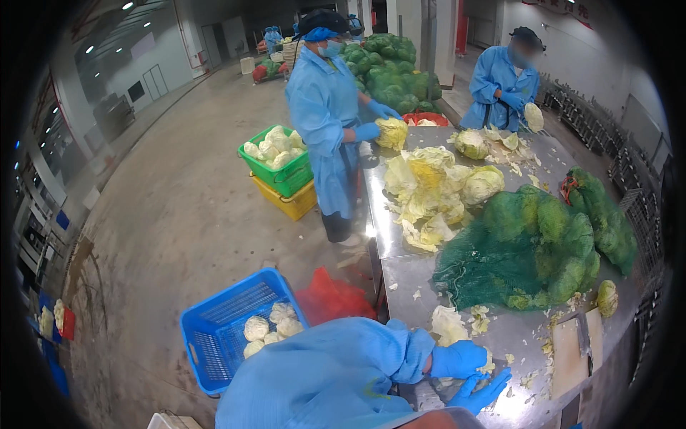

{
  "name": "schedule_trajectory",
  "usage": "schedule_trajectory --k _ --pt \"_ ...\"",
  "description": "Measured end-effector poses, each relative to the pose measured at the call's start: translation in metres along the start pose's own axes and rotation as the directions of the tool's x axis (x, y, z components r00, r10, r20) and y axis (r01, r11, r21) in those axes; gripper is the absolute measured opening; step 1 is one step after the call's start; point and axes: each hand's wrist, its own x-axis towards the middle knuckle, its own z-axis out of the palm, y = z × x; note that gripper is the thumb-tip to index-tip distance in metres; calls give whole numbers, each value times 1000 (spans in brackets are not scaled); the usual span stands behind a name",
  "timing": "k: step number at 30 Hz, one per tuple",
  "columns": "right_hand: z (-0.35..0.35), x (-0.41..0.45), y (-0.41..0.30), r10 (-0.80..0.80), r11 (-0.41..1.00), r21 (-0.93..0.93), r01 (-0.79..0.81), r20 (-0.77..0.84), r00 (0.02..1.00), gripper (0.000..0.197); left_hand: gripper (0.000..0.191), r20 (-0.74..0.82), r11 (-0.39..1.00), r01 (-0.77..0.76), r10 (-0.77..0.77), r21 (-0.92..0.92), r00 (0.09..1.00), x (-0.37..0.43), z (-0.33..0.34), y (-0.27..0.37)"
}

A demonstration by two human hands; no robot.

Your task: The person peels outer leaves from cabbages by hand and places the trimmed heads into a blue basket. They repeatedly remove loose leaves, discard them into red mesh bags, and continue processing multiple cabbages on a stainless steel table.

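Note:
My left hand [460, 359], in a blue glove, is over the steel table [407, 284] near its front edge. A pale cabbage leaf piece [488, 362] lies against its fingertips; whether the fingers grip it I cannot tell. Just below, my right hand [481, 392], also gloved in blue, has its fingers spread and nothing in them. A greyish thing [445, 387] is partly hidden beneath the hands. Loose cabbage leaves [449, 325] lie beyond my left hand. A knife [582, 335] rests on a white cutting board [569, 354] to the right.
A green net sack of cabbages [546, 236] and a leaf pile [429, 182] cover the table farther off. A blue crate [214, 327] holding trimmed cabbages and a red net [335, 300] are on the floor at left. Two co-workers [327, 107] [498, 86] handle cabbages at the table's far part.

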Motion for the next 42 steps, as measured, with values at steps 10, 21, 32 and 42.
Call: schedule_trajectory --k 10,21,32,42 --pt "-6 -3 32 -120 965 243 101 66 991 68 38 3 973 -109 111 201 994 37 23 -75" --pt "-53 -6 37 63 922 373 -105 123 990 79 102 -225 967 -70 128 247 966 44 -61 -58" --pt "-58 -9 -5 38 998 45 -54 298 954 88 66 268 945 -316 284 84 921 -27 15 -76" --pt "-60 23 45 -34 786 586 -196 358 933 89 37 160 957 -261 279 -123 947 6 18 -90"
